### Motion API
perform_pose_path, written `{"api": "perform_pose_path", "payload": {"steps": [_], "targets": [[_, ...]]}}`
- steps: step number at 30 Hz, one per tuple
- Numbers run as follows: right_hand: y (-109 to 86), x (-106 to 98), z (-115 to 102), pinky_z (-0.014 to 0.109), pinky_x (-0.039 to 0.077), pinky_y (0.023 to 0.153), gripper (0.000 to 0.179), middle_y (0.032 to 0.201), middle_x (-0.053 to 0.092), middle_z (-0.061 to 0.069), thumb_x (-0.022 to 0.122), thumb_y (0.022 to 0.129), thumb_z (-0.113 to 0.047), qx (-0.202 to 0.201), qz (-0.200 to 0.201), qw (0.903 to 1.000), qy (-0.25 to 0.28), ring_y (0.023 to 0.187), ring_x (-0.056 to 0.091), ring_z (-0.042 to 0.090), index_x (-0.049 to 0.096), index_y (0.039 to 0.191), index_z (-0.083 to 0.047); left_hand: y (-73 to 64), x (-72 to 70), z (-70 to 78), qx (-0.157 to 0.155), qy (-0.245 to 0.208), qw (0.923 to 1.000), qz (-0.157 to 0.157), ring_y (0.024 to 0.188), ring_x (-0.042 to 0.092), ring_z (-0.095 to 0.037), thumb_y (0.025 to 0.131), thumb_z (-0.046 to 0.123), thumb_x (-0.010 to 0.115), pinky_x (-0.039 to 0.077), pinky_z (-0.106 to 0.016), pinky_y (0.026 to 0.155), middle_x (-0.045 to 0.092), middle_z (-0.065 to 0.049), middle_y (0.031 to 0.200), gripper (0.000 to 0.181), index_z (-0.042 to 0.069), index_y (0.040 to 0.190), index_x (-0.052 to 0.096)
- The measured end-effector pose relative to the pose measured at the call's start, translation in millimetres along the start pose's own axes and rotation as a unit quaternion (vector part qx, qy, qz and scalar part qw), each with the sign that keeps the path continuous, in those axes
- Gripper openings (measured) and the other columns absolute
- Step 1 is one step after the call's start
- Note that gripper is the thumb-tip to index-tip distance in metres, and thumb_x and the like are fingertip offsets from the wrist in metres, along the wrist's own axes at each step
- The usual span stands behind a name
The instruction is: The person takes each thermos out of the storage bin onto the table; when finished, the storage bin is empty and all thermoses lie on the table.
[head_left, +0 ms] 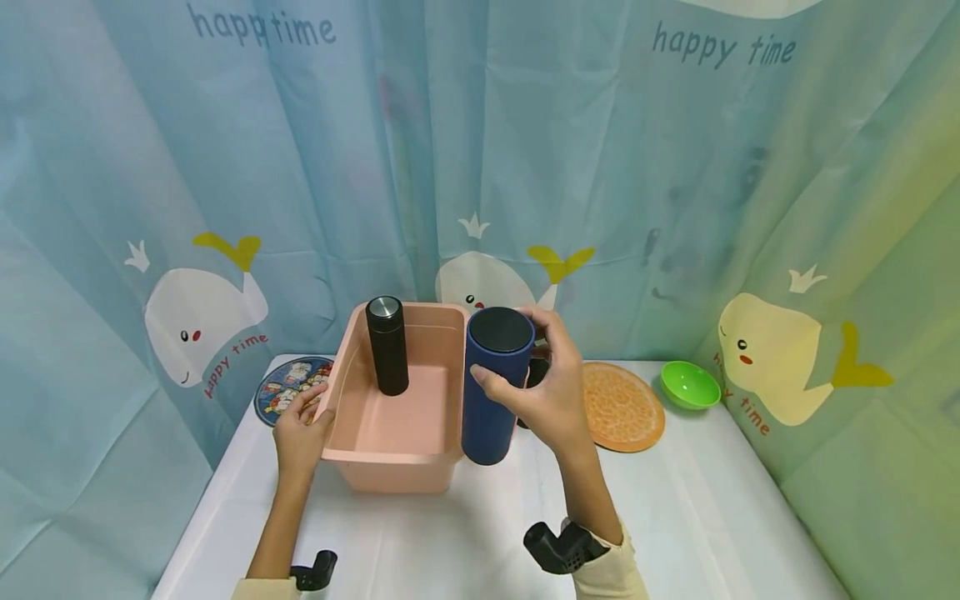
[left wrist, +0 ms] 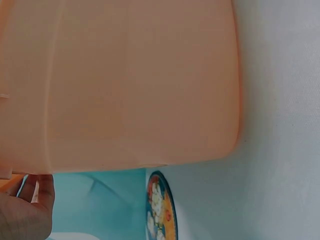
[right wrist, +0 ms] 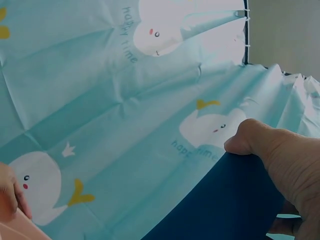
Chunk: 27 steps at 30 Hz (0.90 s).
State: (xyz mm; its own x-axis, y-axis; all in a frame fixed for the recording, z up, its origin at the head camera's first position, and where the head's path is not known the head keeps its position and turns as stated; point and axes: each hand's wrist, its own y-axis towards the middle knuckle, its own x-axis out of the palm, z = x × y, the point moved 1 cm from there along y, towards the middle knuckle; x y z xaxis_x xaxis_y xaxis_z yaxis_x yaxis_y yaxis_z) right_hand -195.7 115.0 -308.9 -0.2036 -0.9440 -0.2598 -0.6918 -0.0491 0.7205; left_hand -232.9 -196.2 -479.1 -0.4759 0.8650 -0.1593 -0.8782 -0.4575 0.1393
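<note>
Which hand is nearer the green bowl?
The right hand, left of the green bowl, gripping a blue bottle; the left hand is farther, at the left rim of the pink tub.

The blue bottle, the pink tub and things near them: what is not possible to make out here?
Head view, dark thing: mostly hidden behind the blue bottle and right hand; its kind cannot be told.
Left wrist view, pink tub: its own wall hides the inside.
Left wrist view, patterned disc: cut off by the bottom edge.
Right wrist view, blue bottle: cut off by the bottom edge.
</note>
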Motion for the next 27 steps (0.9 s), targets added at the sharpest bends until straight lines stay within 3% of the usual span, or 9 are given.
{"api": "perform_pose_path", "payload": {"steps": [6, 19, 27], "targets": [[-9.2, -8.9, 4.7, 0.025, 0.049, 0.074, 0.066, 0.111, 0.063, 0.003, 0.084, 0.065, -0.013, 0.006, 0.001, 1.0000, -0.008, 0.092, 0.056, 0.014, 0.057, 0.125, -0.008, -1.2, 0.0, 1.1, 0.000, -0.006, 1.0000, -0.005, 0.111, 0.062, -0.034, 0.088, 0.001, 0.064, 0.047, -0.002, 0.068, 0.064, -0.028, 0.121, 0.039, 0.003, 0.127, 0.062], [-27.9, -31.8, 29.9, 0.022, 0.045, 0.073, 0.069, 0.105, 0.063, 0.005, 0.085, 0.062, -0.005, 0.030, 0.024, 0.9982, -0.046, 0.092, 0.051, 0.010, 0.057, 0.125, -0.004, -0.5, 0.0, 1.8, -0.004, -0.005, 1.0000, -0.003, 0.107, 0.064, -0.030, 0.087, 0.001, 0.064, 0.048, -0.004, 0.067, 0.066, -0.027, 0.118, 0.039, 0.004, 0.126, 0.063], [-37.8, -41.8, 55.3, 0.019, 0.045, 0.079, 0.067, 0.103, 0.063, 0.003, 0.086, 0.065, -0.007, 0.085, 0.038, 0.9936, -0.065, 0.094, 0.052, 0.009, 0.057, 0.125, -0.005, -3.1, -0.7, 3.4, 0.002, -0.007, 1.0000, -0.007, 0.111, 0.062, -0.036, 0.088, 0.003, 0.065, 0.047, -0.003, 0.065, 0.064, -0.029, 0.122, 0.040, 0.002, 0.128, 0.062]]}}
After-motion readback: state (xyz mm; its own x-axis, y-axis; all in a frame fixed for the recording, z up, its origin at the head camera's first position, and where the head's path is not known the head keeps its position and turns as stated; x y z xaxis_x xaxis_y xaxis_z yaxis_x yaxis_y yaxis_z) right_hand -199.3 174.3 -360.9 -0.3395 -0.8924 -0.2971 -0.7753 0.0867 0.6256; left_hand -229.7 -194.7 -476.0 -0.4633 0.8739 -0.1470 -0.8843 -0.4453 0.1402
